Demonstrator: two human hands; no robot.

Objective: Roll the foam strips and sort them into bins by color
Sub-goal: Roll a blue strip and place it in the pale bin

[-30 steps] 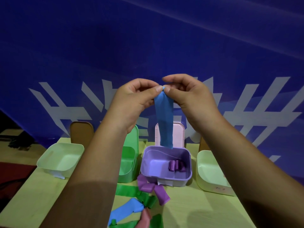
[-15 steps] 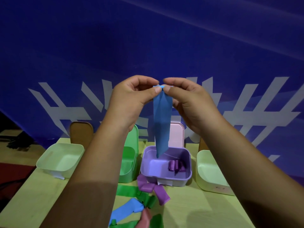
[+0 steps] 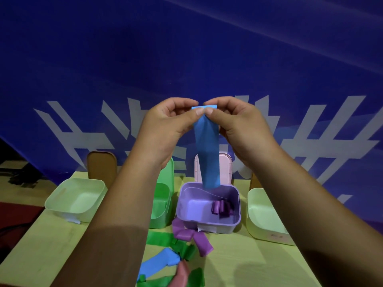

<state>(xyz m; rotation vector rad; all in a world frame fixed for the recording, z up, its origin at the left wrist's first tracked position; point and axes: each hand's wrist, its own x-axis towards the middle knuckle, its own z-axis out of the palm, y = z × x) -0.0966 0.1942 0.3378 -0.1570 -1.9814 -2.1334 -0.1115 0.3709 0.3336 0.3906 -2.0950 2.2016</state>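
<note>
Pale counter (image 3: 248, 266) with bins, one strip raised.
The purple bin (image 3: 226, 225) sits mid-counter at the far side; the blue foam strip (image 3: 208, 154) hangs above it, top edge pinched between left grip (image 3: 163, 131) and right grip (image 3: 240, 125).

Long blue foam strip (image 3: 207, 146) showed one plain tone. Lilac rectangular plastic bin (image 3: 207, 223) held darker purple foam rolls (image 3: 219, 208). Rectangular plastic bin beside it (image 3: 160, 222) was green. Deep-blue fabric backdrop (image 3: 124, 59) bore white crossing bars.
</note>
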